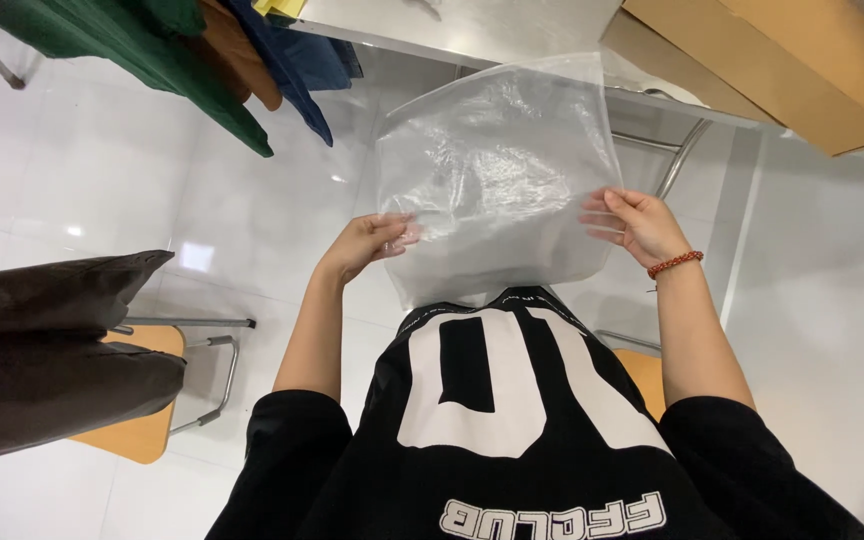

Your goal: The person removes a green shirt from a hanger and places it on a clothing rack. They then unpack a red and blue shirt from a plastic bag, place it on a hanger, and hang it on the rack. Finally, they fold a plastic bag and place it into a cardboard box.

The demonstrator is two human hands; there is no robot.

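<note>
From my remote seat I see my left hand (370, 243) pinching the left edge of a clear plastic bag (497, 170), fingers curled over the film with the thumb behind it, and my right hand (640, 226) gripping the right edge the same way, so both hands are clamped on the bag and held well apart with the sheet stretched between them. A red beaded bracelet (675, 264) sits on the right wrist. The bag hangs upright in front of my chest, wrinkled and see-through, its lower edge just above my black shirt (482, 430) with large white print. Beyond the top of the bag is the edge of a grey table (472, 25) on metal legs, and on its right end lies a brown cardboard box (792, 60). Over the table's left end hang folded garments, a green one (152, 50), a brown one (242, 60) and a dark blue one (297, 60). To my left, dark fabric (52, 350) lies over a wooden chair (142, 430) with a metal frame, standing on the glossy white floor (102, 180).
</note>
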